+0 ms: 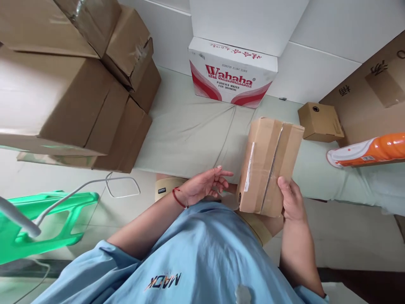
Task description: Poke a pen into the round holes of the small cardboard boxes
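A brown cardboard box [268,166] with clear tape along its seam and a torn white label is held up in front of my body, slightly tilted. My right hand [291,198] grips its lower right side, the thumb on the near face and the other fingers mostly hidden behind it. To the left of the box, my left hand [207,183] is apart from it, palm partly up, fingers loosely spread and holding nothing. A red string circles the left wrist.
Brown cartons [72,97] are stacked at the left. A Wahaha carton [232,76] stands at the back of the cloth-covered surface [186,126]. On the right are a small box [319,122], an orange-and-white bottle [370,150] and a large carton [370,80]. A green stool [68,223] is lower left.
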The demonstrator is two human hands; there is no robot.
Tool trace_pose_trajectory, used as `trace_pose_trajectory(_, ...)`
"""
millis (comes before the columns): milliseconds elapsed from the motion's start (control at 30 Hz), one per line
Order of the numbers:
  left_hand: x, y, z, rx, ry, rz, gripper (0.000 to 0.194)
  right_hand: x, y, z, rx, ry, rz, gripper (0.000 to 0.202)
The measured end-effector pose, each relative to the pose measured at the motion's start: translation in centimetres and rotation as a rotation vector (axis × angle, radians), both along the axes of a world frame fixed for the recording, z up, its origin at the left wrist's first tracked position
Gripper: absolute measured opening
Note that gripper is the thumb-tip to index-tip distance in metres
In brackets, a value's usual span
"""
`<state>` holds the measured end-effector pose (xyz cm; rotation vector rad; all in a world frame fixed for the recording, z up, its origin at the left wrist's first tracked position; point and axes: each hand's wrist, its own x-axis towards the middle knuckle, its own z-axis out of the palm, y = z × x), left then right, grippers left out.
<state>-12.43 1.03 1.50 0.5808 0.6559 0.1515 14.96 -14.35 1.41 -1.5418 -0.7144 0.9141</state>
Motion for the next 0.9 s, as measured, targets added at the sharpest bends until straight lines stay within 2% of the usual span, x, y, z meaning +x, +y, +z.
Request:
trace_pose_trajectory(133,-0.1,-0.8,-1.1,-0.006,0.094,0.089,0.065,-1.5,1.0,0.1,-0.098,0.388,-0.134,0.051)
trace_pose_trajectory(233,-0.3,-1.3,-1.8,-0.036,0.105,0.114,0.07,-2.3,1.5,-0.1,-0.123,0.553,-0.197,0.053)
trace_pose_trajectory(333,-0.6,-2.0,-1.6,-0.01,0.113,0.153,0.083,-3.3,2.0,-0.8,-0.115,0.648,-0.179,0.055)
trace_pose_trajectory(433,-1.0,-2.9,-0.6,0.164,0.128,0.219,0.1,-5.2,3.2,-1.7,-0.116,0.72,-0.123,0.055)
trace_pose_trajectory(567,-1.3,-3.8,0.9,0.591,0.256,0.268,0.119,-8.3,5.2,-2.7,-0.112,0.727,-0.002,0.058)
trace_pose_trajectory(633,-1.6,-3.8,1.2,0.722,0.376,0.321,0.114,-9.1,5.8,-3.1,-0.1,0.639,0.093,0.058)
trace_pose_trajectory(733,-2.4,-3.3,1.1,0.839,0.523,0.414,0.095,-7.9,6.1,-3.6,-0.078,0.242,0.183,0.052)
trace_pose_trajectory(800,-3.2,-2.9,1.0,0.991,0.62,0.484,0.086,-5.6,6.3,-3.8,-0.096,-0.121,0.188,0.051)
trace_pose_trajectory(900,-4.0,-2.3,0.7,1.287,0.729,0.549,0.079,-1.1,7.6,-3.8,-0.223,-0.6,0.159,0.05)
